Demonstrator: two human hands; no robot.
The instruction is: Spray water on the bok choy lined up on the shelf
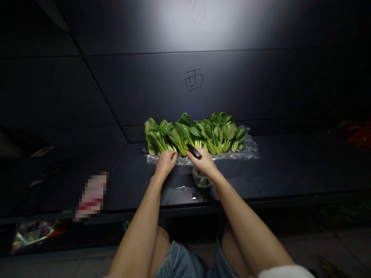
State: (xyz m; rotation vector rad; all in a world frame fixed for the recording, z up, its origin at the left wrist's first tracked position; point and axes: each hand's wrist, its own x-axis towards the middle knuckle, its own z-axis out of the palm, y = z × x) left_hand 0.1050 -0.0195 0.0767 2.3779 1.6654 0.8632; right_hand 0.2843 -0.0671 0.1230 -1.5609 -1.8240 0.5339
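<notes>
A row of leafy green bok choy (176, 136) lies on a sheet of clear plastic (249, 150) against the dark back panel. At the near edge of the row, my left hand (166, 164) is closed, its fingertips by the pale stem ends; what it pinches, if anything, is hidden. My right hand (204, 161) grips a tool with a black handle (194, 151), held low in front of the stems; its working end cannot be made out. Below my right wrist stands a small clear container (202, 180) with some dark bits inside.
Water drops (194, 196) wet the dark shelf (179, 197) near its front edge. A blurred-out pinkish packet (92, 197) is at the left, and a shiny bag (34, 233) sits lower. Something red (359, 134) shows at the far right.
</notes>
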